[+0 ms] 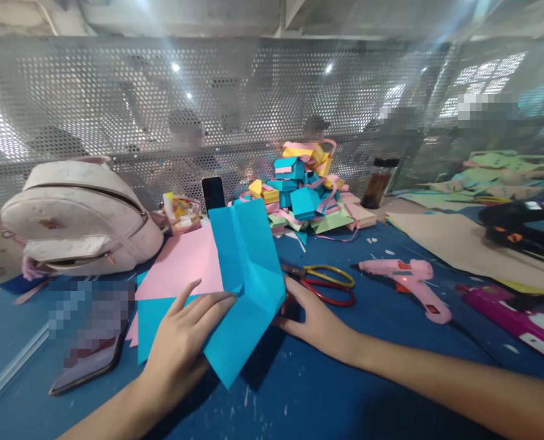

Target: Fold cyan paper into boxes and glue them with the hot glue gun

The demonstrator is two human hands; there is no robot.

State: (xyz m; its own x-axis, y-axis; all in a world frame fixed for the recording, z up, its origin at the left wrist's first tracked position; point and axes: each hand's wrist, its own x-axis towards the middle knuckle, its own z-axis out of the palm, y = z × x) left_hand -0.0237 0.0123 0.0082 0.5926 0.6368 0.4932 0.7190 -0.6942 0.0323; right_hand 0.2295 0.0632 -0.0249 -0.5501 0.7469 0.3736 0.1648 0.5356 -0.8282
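A creased sheet of blue paper is held up between my hands, partly folded with one section standing upright. My left hand grips its left side, fingers lying over the fold and the thumb hidden beneath. On the right edge, my right hand pinches the paper, with some fingertips hidden behind it. Behind the left hand lie flat pink sheets and blue sheets. Scissors with red and yellow handles rest just beyond my right hand.
A pink glue gun lies at right, near a purple power strip and a black stapler. Folded paper boxes are heaped at the back beside a bottle. A white backpack and a tablet-like device occupy the left.
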